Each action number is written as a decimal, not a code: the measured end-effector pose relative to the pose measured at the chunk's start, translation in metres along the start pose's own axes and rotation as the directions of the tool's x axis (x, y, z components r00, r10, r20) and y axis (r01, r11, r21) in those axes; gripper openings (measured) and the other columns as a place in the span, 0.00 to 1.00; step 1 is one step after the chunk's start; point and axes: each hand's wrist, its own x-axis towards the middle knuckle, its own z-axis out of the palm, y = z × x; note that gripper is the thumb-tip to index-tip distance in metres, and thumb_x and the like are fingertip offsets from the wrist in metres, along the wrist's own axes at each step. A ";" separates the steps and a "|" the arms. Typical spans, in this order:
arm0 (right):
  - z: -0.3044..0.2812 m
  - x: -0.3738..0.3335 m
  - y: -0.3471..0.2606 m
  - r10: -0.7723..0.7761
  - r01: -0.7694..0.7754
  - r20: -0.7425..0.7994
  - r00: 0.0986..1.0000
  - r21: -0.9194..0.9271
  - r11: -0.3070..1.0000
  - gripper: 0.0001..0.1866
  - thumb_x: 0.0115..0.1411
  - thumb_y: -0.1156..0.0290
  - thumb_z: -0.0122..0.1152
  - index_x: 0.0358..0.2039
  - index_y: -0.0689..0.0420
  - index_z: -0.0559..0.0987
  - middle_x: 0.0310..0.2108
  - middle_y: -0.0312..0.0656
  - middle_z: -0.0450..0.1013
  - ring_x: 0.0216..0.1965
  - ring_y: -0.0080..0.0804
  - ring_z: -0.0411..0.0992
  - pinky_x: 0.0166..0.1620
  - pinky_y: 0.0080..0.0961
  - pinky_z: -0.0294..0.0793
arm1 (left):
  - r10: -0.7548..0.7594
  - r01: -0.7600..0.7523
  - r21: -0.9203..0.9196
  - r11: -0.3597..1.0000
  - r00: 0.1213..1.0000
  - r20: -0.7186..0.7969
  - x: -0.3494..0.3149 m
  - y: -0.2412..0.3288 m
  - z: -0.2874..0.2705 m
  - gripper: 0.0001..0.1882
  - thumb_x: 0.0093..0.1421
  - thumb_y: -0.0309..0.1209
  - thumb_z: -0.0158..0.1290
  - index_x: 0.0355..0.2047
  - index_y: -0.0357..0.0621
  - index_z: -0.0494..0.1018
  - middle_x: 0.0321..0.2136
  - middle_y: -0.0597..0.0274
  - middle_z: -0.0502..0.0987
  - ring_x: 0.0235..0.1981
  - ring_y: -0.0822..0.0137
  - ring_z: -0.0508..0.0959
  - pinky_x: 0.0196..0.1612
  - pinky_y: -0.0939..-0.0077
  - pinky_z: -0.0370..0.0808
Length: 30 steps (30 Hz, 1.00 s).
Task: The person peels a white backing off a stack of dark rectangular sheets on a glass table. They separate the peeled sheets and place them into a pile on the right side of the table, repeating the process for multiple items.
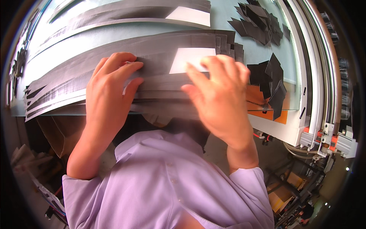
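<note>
A pile of long, dark grey strips [156,49] lies across the glass tabletop [225,40] in front of me, overlapping and fanned at both ends. My left hand [108,86] rests over the near strips left of the middle, its fingers bent and the thumb apart from them. Over the pile's right part is my right hand [221,95], slightly blurred, with fingers spread and thumb held away. Between the hands a bright white patch shows on the strips; whether it is a label or glare I cannot tell. Neither hand visibly holds a strip.
A second stack of dark strips [126,17] lies farther back. Angular black offcuts [259,21] are heaped at the far right, and more black pieces [268,76] lie near the right corner, above an orange panel [254,93]. A metal rail [324,65] runs along the right side.
</note>
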 end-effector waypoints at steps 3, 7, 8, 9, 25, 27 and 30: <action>0.004 0.011 -0.017 -0.045 0.039 0.059 0.997 0.100 0.994 0.20 0.61 0.63 0.68 0.51 0.62 0.82 0.47 0.44 0.73 0.51 0.43 0.70 0.55 0.42 0.66 | 0.019 -0.019 -0.005 1.000 1.000 -0.011 0.000 -0.001 0.000 0.15 0.54 0.19 0.64 0.43 0.36 0.82 0.47 0.57 0.80 0.46 0.53 0.79 0.48 0.60 0.77; 0.008 0.020 0.011 0.020 0.007 -0.086 0.996 0.301 0.954 0.18 0.64 0.79 0.61 0.54 0.64 0.80 0.42 0.48 0.75 0.39 0.46 0.75 0.45 0.38 0.76 | 0.070 -0.072 -0.065 0.995 0.997 -0.023 -0.002 -0.010 -0.001 0.15 0.54 0.20 0.65 0.44 0.36 0.82 0.47 0.57 0.79 0.46 0.53 0.79 0.48 0.60 0.77; 0.006 0.025 0.025 0.113 -0.083 -0.088 0.990 0.289 0.954 0.17 0.64 0.80 0.61 0.54 0.64 0.80 0.42 0.47 0.75 0.37 0.42 0.75 0.44 0.34 0.76 | 0.075 -0.077 -0.077 0.994 0.997 -0.021 -0.002 -0.012 -0.001 0.15 0.54 0.21 0.66 0.44 0.36 0.82 0.47 0.57 0.79 0.47 0.53 0.79 0.48 0.61 0.77; 0.006 0.030 0.038 0.206 -0.173 -0.091 0.974 0.281 0.944 0.17 0.65 0.81 0.61 0.54 0.65 0.80 0.41 0.47 0.76 0.36 0.37 0.75 0.42 0.31 0.76 | 0.079 -0.080 -0.088 0.993 0.997 -0.017 -0.002 -0.013 0.000 0.16 0.54 0.21 0.66 0.44 0.36 0.82 0.47 0.57 0.79 0.47 0.54 0.78 0.48 0.61 0.77; 0.005 0.061 0.081 0.316 -0.362 0.180 0.932 0.369 0.856 0.03 0.59 0.81 0.67 0.34 0.63 0.81 0.34 0.37 0.74 0.35 0.25 0.74 0.43 0.23 0.74 | 0.078 -0.078 -0.125 0.989 0.997 -0.008 -0.008 -0.021 0.000 0.25 0.53 0.24 0.67 0.53 0.41 0.78 0.52 0.57 0.78 0.53 0.51 0.76 0.56 0.60 0.74; 0.001 0.063 0.078 0.314 -0.352 0.161 0.936 0.373 0.858 0.04 0.59 0.81 0.67 0.33 0.63 0.80 0.35 0.38 0.75 0.36 0.27 0.74 0.43 0.24 0.74 | 0.078 -0.082 -0.111 0.990 0.996 -0.035 -0.008 -0.024 -0.004 0.30 0.52 0.22 0.68 0.57 0.43 0.77 0.55 0.55 0.77 0.56 0.50 0.75 0.59 0.59 0.73; -0.007 0.057 0.065 0.317 -0.322 0.096 0.944 0.488 0.811 0.04 0.60 0.80 0.65 0.34 0.63 0.77 0.40 0.42 0.77 0.37 0.30 0.75 0.43 0.26 0.75 | 0.033 -0.038 -0.049 0.998 0.994 -0.102 -0.010 -0.035 -0.015 0.46 0.47 0.19 0.71 0.68 0.51 0.69 0.66 0.55 0.69 0.66 0.50 0.69 0.67 0.55 0.69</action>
